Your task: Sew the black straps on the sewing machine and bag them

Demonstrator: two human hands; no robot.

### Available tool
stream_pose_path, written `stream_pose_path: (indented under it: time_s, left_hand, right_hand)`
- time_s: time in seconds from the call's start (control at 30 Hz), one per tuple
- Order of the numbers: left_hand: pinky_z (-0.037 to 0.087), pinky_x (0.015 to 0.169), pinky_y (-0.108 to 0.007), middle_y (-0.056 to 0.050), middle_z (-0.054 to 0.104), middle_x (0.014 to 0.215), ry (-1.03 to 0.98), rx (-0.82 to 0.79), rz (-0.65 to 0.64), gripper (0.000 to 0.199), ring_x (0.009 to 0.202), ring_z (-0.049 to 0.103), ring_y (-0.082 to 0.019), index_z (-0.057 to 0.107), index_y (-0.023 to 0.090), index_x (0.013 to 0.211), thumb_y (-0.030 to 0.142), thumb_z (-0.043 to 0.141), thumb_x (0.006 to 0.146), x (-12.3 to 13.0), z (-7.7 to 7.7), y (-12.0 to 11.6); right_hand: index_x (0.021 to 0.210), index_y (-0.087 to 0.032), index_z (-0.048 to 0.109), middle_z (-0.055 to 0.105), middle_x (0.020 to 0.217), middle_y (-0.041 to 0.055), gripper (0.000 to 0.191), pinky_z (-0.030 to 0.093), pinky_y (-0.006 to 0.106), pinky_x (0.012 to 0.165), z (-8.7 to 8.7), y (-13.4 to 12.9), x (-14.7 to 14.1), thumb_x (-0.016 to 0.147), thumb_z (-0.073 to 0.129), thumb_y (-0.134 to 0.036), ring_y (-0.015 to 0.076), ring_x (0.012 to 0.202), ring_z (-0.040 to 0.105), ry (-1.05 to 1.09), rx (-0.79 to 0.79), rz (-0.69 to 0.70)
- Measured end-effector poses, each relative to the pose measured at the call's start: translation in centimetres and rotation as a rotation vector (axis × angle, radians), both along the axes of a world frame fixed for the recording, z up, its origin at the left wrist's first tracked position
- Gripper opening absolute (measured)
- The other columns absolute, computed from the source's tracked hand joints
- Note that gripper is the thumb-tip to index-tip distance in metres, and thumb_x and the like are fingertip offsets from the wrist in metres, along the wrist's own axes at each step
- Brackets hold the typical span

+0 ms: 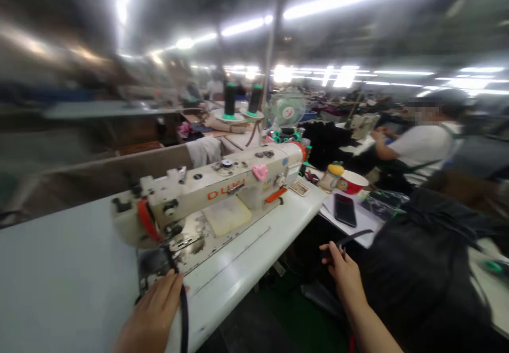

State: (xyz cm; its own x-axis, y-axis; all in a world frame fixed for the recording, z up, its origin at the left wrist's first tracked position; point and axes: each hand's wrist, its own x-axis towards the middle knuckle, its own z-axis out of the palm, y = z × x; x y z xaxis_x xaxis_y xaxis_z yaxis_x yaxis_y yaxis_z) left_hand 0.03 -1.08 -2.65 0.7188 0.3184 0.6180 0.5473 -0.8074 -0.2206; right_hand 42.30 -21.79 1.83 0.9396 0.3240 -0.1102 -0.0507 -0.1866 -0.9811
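Observation:
A white sewing machine (222, 191) with orange trim stands on a pale worktable. My left hand (153, 310) lies flat at the needle end, fingers stretched forward close to the presser foot. A narrow black strip (184, 318) runs beside its fingertips and down over the table edge. Off the table's right side, my right hand (344, 273) is closed in a pinch on another black strip (356, 236), whose end sticks out to the upper right. Something small and shiny shows at these fingers, too blurred to name.
A phone (344, 210) lies on white paper beside a red-and-white bowl (352, 182) and a yellow-lidded jar (332, 175). Dark cloth (421, 268) is heaped at right. Thread cones (229, 101) and a fan (287, 110) stand behind. Another person (425, 141) sits at right.

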Motion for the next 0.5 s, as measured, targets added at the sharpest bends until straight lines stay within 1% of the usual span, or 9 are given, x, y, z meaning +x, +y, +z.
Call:
stream_pose_path:
  time_s: [0.07,0.1,0.13,0.2,0.27,0.37,0.43,0.5]
  left_hand:
    - [0.056,0.095,-0.035,-0.015,0.071,0.120,-0.004,0.027,0.059,0.044,0.109,0.069,-0.025,0.064,0.010,0.124,0.000,0.036,0.091,0.8,1.3,-0.9]
    - [0.057,0.096,-0.036,-0.015,0.071,0.120,-0.001,0.023,0.072,0.041,0.110,0.068,-0.025,0.064,0.009,0.124,0.002,0.036,0.093,1.1,1.9,-1.2]
    - [0.056,0.098,-0.037,-0.015,0.071,0.120,0.003,0.014,0.088,0.039,0.112,0.067,-0.025,0.063,0.009,0.124,0.005,0.038,0.095,1.5,2.3,-1.4]
    - [0.056,0.100,-0.037,-0.015,0.071,0.121,0.025,-0.015,0.122,0.039,0.115,0.066,-0.025,0.063,0.009,0.126,0.005,0.038,0.096,1.9,3.0,-1.7]
    - [0.055,0.103,-0.038,-0.015,0.070,0.122,0.039,-0.049,0.160,0.042,0.116,0.066,-0.025,0.062,0.009,0.127,0.002,0.038,0.094,2.2,3.3,-1.9]
    - [0.052,0.106,-0.039,-0.015,0.070,0.122,0.044,-0.086,0.185,0.042,0.115,0.067,-0.025,0.062,0.008,0.126,-0.001,0.041,0.091,2.4,3.4,-2.2]
    - [0.051,0.107,-0.039,-0.016,0.070,0.120,0.042,-0.100,0.192,0.039,0.114,0.067,-0.025,0.061,0.007,0.126,0.000,0.043,0.092,2.6,3.4,-2.3]
    - [0.050,0.108,-0.040,-0.015,0.070,0.118,0.036,-0.110,0.201,0.036,0.114,0.067,-0.025,0.062,0.007,0.125,0.001,0.045,0.093,2.8,3.4,-2.3]
  right_hand:
    - [0.090,-0.015,0.076,0.061,0.059,0.0000,0.057,0.029,0.026,0.046,0.5,0.9,-1.4,0.068,0.075,-0.068,0.0114,0.049,0.043,-0.031,-0.050,0.087]
    - [0.091,-0.016,0.077,0.064,0.062,0.0011,0.055,0.034,0.026,0.048,0.8,1.4,-1.9,0.068,0.075,-0.065,0.0137,0.053,0.049,-0.087,-0.104,0.134]
    - [0.092,-0.017,0.077,0.066,0.066,0.0018,0.052,0.039,0.027,0.052,1.1,1.9,-2.4,0.067,0.076,-0.063,0.0161,0.059,0.055,-0.135,-0.145,0.192]
    - [0.094,-0.020,0.077,0.069,0.071,0.0016,0.050,0.047,0.028,0.060,1.5,2.9,-3.4,0.064,0.078,-0.060,0.0193,0.066,0.062,-0.217,-0.201,0.294]
    - [0.092,-0.022,0.076,0.069,0.070,0.0011,0.050,0.051,0.029,0.065,1.9,3.7,-4.4,0.061,0.079,-0.062,0.0205,0.067,0.063,-0.266,-0.210,0.373]
    - [0.090,-0.024,0.074,0.072,0.073,0.0028,0.054,0.054,0.029,0.064,2.5,4.4,-6.3,0.061,0.078,-0.070,0.0212,0.065,0.065,-0.284,-0.195,0.508]
    - [0.098,-0.026,0.073,0.073,0.077,0.0035,0.059,0.056,0.029,0.064,2.6,4.7,-7.6,0.064,0.077,-0.073,0.0226,0.068,0.068,-0.254,-0.180,0.607]
    - [0.107,-0.027,0.071,0.072,0.075,0.0023,0.065,0.057,0.029,0.063,2.6,5.1,-8.6,0.065,0.077,-0.076,0.0236,0.070,0.070,-0.230,-0.164,0.687]
